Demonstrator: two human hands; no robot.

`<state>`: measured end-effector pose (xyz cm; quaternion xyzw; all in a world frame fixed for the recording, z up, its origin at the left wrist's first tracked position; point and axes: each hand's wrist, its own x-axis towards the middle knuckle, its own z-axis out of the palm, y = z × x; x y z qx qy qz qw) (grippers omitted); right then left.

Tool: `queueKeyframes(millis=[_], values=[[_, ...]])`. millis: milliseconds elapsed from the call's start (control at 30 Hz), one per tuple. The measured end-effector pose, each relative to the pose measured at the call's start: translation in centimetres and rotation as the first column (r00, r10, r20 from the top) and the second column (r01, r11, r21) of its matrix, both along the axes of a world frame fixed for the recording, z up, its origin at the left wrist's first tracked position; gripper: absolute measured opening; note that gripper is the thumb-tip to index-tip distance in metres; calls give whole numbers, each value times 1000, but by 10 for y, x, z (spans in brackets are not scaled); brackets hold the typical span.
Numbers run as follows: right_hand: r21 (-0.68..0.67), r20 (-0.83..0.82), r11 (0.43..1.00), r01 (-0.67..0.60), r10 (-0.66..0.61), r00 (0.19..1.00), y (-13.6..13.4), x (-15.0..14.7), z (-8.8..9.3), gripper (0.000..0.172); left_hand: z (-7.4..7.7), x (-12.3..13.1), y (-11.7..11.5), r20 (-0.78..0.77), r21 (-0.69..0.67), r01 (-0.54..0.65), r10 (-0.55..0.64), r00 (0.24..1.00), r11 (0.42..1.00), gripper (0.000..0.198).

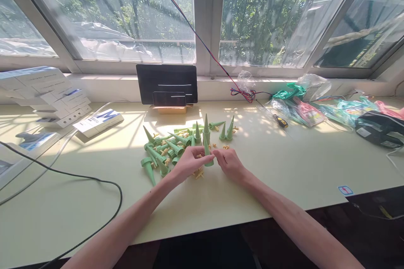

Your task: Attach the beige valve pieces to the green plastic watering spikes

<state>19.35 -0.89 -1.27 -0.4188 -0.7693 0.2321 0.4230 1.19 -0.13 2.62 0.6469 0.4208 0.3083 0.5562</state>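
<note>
My left hand (192, 160) is closed around a green plastic plant-watering spike (207, 154), held with its tip up. Right beside it, my right hand (229, 161) is pinched at the spike's side; whatever its fingers hold is hidden. Behind and left of my hands lies a loose heap of similar green spikes (151, 151), mixed with small yellow valve pieces (167, 161). A few spikes (229, 130) stand upright on their wide ends beyond my right hand. More yellow pieces (198, 173) rest on the table just under my left hand.
A tablet (167, 80) with a phone (169, 99) before it stands by the window. White boxes (47, 92) are stacked at left, near a black cable (94, 180). At right lie a screwdriver (280, 121), bagged cords (307, 111) and a black pouch (380, 129).
</note>
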Motion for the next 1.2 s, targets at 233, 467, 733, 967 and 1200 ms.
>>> queueKeyframes(millis=[233, 467, 733, 967, 1200], values=[[-8, 9, 1000, 6, -6, 1000, 1, 0, 0, 52, -3, 2, 0, 30, -8, -13, 14, 999, 1000, 35], [-4, 3, 1000, 13, -13, 1000, 1, -1, -1, 54, -6, 3, -1, 78, 68, 10, -15, 997, 998, 29], [-29, -5, 999, 33, -33, 999, 2, -1, -4, 59, -10, 5, -3, 22, 347, -36, 31, 999, 937, 28], [-41, -26, 998, 39, -40, 999, 2, -2, -5, 62, -7, 6, -7, -68, 559, -25, 75, 995, 828, 22], [-85, -41, 995, 43, -47, 998, 1, -2, -2, 64, -10, 7, -9, -121, 697, -4, 124, 985, 717, 19]])
